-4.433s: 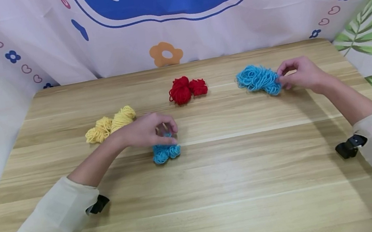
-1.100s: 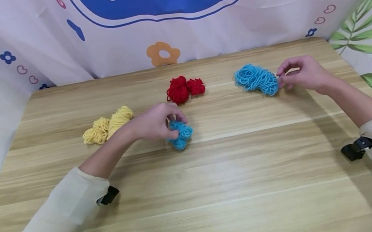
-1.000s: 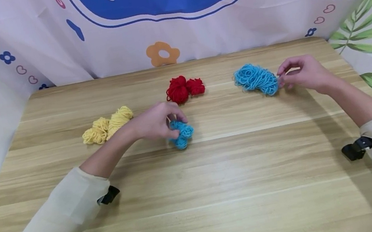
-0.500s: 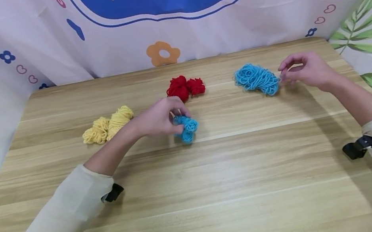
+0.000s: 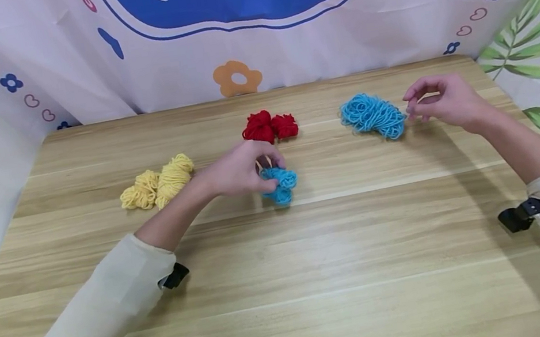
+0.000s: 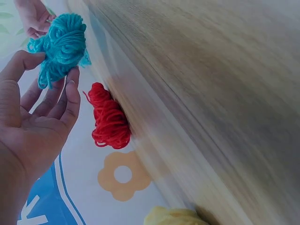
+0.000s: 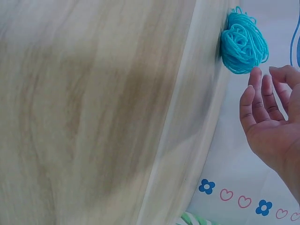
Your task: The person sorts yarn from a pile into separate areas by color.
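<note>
My left hand (image 5: 241, 168) pinches a small bundle of blue yarn (image 5: 281, 185) between thumb and fingers, near the middle of the table. In the left wrist view the blue bundle (image 6: 63, 44) sits at the fingertips, partly covered by them. A larger skein of blue yarn (image 5: 372, 116) lies at the back right. Just right of that skein is my right hand (image 5: 448, 101), its fingers loosely bent. In the right wrist view, nothing lies between the right hand's fingers (image 7: 269, 105), and the skein (image 7: 243, 42) is just beyond the fingertips.
Red yarn (image 5: 260, 127) in two lumps lies at the back centre, just behind my left hand. Yellow yarn (image 5: 172, 178) lies to the left, close to my left forearm. A printed cloth (image 5: 172, 72) hangs along the back edge of the wooden table (image 5: 318, 278).
My left hand has carried the small blue bundle rightward and a little farther back. My right hand has drawn slightly away from the larger blue skein, which stays put.
</note>
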`<action>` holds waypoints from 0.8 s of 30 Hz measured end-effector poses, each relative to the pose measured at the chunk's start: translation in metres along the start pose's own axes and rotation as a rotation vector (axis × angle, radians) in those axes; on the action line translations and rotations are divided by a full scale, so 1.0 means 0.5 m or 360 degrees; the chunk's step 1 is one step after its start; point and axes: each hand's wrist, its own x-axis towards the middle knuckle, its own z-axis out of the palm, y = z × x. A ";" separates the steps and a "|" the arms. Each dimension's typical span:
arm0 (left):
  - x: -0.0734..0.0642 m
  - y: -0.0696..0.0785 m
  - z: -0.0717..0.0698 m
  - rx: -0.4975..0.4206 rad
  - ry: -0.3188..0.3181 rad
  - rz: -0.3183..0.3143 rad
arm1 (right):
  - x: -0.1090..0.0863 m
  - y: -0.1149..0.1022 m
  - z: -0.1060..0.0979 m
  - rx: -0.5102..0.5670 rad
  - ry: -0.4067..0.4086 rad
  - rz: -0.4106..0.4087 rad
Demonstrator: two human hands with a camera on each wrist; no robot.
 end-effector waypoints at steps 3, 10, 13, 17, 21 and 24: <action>0.008 0.001 0.003 0.0002 0.0009 0.0033 | -0.001 -0.003 0.004 0.0007 -0.0009 -0.0017; 0.028 0.007 0.008 -0.0004 0.0040 0.0032 | -0.001 -0.010 0.012 -0.0037 -0.0034 -0.0026; 0.036 0.009 0.010 -0.0003 0.0036 0.0013 | 0.001 -0.011 0.013 -0.0027 -0.0051 -0.0029; 0.047 0.012 0.013 0.0003 0.0027 -0.0003 | 0.002 -0.012 0.015 -0.0019 -0.0064 -0.0038; 0.056 0.017 0.014 0.0001 0.0048 -0.0005 | 0.000 -0.016 0.016 -0.0060 -0.0058 -0.0063; 0.062 0.022 0.015 -0.0001 0.0066 -0.0010 | -0.002 -0.020 0.016 -0.0082 -0.0061 -0.0074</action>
